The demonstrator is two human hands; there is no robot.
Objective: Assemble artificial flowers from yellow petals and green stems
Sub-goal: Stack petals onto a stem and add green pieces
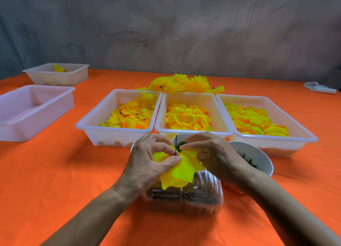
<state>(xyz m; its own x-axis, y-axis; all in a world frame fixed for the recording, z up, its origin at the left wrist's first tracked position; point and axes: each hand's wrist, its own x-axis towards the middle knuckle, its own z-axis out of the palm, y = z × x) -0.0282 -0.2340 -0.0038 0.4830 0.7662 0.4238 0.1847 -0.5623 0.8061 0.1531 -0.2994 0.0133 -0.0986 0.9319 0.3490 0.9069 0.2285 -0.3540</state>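
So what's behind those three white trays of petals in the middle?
Behind the three white trays lies a pile of finished yellow flowers on the orange tablecloth, a few dark stems poking out. The trays' far walls cover the pile's lower part, so its full extent stays hidden.

Setting: small handcraft assembly workstation, makeshift rather than factory line. Evidence: orange cloth (55, 172) covering table; grey draped fabric backdrop (166, 33) in place of wall. Three white plastic trays (114, 135) side by side, each holding sorted loose yellow petals (131, 114). Pile of finished yellow flowers (180, 84) behind trays. Two more white trays (33, 105) at left. White bowl (262, 153) holding dark green parts near front edge.
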